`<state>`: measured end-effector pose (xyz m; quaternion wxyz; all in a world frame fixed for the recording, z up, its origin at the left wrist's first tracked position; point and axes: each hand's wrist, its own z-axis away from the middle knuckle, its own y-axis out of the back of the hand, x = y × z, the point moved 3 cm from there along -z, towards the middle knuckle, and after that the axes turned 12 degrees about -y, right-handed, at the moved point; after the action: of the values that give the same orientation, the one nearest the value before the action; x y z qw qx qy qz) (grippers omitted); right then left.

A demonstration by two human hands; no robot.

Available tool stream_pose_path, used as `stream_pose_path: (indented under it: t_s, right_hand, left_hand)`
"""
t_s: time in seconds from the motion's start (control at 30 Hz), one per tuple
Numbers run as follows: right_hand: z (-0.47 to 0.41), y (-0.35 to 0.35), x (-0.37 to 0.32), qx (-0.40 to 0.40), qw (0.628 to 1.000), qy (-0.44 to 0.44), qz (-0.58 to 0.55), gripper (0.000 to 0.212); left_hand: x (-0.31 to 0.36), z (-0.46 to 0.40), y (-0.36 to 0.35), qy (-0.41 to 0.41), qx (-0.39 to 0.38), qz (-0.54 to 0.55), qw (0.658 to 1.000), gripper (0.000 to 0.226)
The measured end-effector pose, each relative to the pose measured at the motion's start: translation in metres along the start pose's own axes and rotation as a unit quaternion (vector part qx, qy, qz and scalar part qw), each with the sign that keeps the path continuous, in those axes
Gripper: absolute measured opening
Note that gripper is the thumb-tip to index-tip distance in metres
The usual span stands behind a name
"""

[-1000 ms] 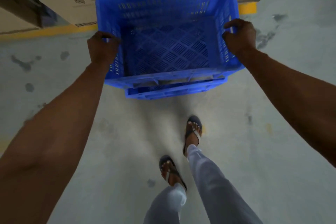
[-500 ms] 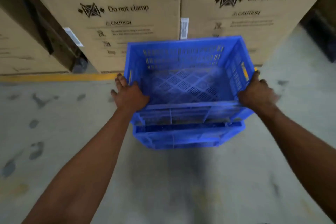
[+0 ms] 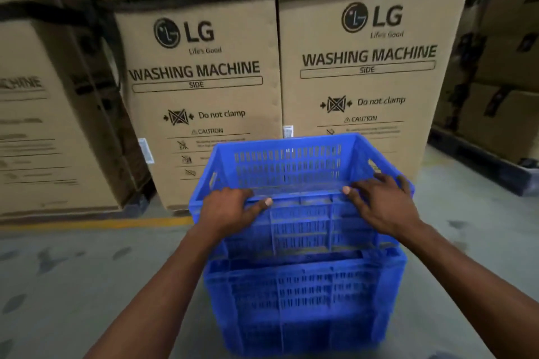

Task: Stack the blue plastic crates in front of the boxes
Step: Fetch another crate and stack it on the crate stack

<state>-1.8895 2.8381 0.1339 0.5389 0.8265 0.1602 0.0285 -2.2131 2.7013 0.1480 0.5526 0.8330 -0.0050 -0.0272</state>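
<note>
My left hand [image 3: 230, 210] and right hand [image 3: 385, 201] rest on the near rim of the upper blue plastic slotted crate [image 3: 291, 172], which sits on, perhaps nested into, the lower blue plastic slotted crate [image 3: 303, 300]. Just behind this stack stand two tall brown cardboard washing-machine boxes [image 3: 277, 73] side by side on the grey concrete floor [image 3: 87, 277].

On each of two cardboard boxes [image 3: 201, 102] [image 3: 367, 87] is printed "LG Life's Good", "WASHING MACHINE", "SIDE", "Do not clamp" and "CAUTION". The finer print cannot be read.
</note>
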Motion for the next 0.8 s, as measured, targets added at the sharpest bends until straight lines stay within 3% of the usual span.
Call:
stream_pose_path:
  t_s: [0.07,0.13,0.3,0.43,0.53,0.6,0.7,0.8]
  right_hand:
    - [0.004,0.000,0.002,0.025,0.999,0.012,0.028,0.069]
    - [-0.002,0.004,0.007,0.001,0.999,0.022,0.037,0.071]
    - [-0.028,0.007,0.011,-0.068,0.995,0.062,0.030,0.090]
    - [-0.010,0.008,-0.005,-0.046,0.996,0.073,0.036,0.076]
    - [0.018,0.006,-0.022,-0.018,0.996,0.076,0.041,0.084]
    - [0.022,0.003,-0.023,-0.007,0.996,0.082,0.041,0.088]
    - [-0.005,0.011,-0.011,-0.004,0.993,0.114,0.032,0.087]
    - [-0.032,0.018,0.007,-0.068,0.985,0.156,0.016,0.084]
  left_hand:
    - [0.012,0.006,0.005,0.003,-0.002,-0.029,1.000,0.074]
    - [0.025,0.012,0.010,0.014,-0.010,-0.036,0.999,0.066]
    - [0.041,0.013,0.008,0.011,0.009,-0.070,0.997,0.067]
    - [0.012,0.004,0.009,0.015,0.010,-0.060,0.998,0.075]
    - [-0.014,0.000,0.010,-0.022,-0.032,-0.029,0.999,0.083]
    - [-0.012,0.002,0.012,-0.021,-0.058,-0.025,0.998,0.075]
    - [0.010,0.015,0.013,0.008,-0.012,-0.046,0.999,0.067]
    - [0.043,0.032,0.015,0.018,0.035,-0.089,0.995,0.064]
